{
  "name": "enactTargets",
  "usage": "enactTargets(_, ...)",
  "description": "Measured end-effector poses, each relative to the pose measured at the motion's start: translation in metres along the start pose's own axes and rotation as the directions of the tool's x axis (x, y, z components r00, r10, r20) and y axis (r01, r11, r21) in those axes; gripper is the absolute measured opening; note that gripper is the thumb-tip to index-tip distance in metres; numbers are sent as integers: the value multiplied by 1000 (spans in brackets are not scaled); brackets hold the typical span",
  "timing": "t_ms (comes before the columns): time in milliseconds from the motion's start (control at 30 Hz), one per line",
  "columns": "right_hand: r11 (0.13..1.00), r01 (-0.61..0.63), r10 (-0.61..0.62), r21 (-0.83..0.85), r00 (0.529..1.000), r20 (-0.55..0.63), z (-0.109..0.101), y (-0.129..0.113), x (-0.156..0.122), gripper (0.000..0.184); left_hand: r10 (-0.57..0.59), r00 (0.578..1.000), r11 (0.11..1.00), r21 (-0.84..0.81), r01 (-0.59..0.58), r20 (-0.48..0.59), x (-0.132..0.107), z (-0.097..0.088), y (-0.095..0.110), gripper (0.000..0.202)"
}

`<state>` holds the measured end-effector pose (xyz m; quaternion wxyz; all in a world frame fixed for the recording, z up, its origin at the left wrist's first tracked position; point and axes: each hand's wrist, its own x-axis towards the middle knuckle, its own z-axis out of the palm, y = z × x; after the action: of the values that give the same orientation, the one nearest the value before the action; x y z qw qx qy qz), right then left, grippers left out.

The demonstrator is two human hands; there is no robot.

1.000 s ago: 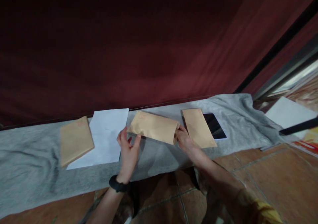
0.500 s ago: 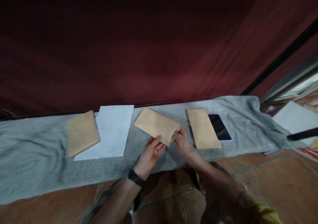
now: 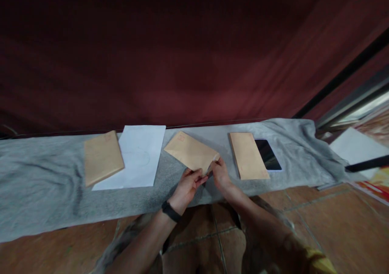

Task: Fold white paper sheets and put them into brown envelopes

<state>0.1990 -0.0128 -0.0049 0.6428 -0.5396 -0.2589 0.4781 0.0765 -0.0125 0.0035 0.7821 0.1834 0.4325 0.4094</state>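
Note:
A brown paper envelope [image 3: 191, 150] lies slantwise in front of me, a small reddish print at its far left corner. My left hand [image 3: 190, 184], with a black band on the wrist, pinches its near edge close to the right end. On the flap at that right end, my right hand [image 3: 219, 173] has its fingers closed. The flap is partly folded, and the fingertips hide some of it. To the right lies a stack of brown envelopes [image 3: 248, 156], partly over a dark-screened phone or tablet [image 3: 268, 154].
On the left, more brown envelopes [image 3: 103, 157] overlap white paper sheets [image 3: 142, 156]. Everything rests on a grey cloth [image 3: 45, 185] over a low, long surface. A dark red curtain [image 3: 188, 63] hangs behind. Tiled floor [image 3: 331, 221] and a white sheet [image 3: 349, 144] are at the right.
My left hand has slid right along the near edge, closer to my right hand. The flap end is now pressed more closed between the fingers. The view has shifted slightly.

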Motion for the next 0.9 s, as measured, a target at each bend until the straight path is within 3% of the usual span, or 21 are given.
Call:
enactTargets(267, 998, -52, 55, -21, 986, 159, -7, -13, -12, 28, 105, 994, 981, 162, -107, 18, -2, -6, 11, 33)
enactTargets(567, 980, -171, 189, -98, 958, 215, -61, -25, -1, 38, 160, 987, 925, 350, -150, 1, -8, -17, 39, 51)
enactTargets(700, 947, 64, -11, -313, 986, 169, -66, -23, 13, 33, 175, 984, 859, 486, -162, 19, -5, -21, 39, 66)
enactTargets(767, 894, 191, -121, -406, 974, 191, -60, -20, 17, 30, 195, 980, 811, 556, -180, 33, -2, -23, 37, 72)
enactTargets(833, 786, 367, -220, -498, 918, 331, -53, -17, 17, 30, 212, 976, 736, 647, -197, 57, 2, -25, 33, 73)
enactTargets(900, 558, 582, -281, -592, 804, 524, -47, -12, 14, 37, 265, 960, 590, 772, -239, 95, 4, -28, 30, 71)
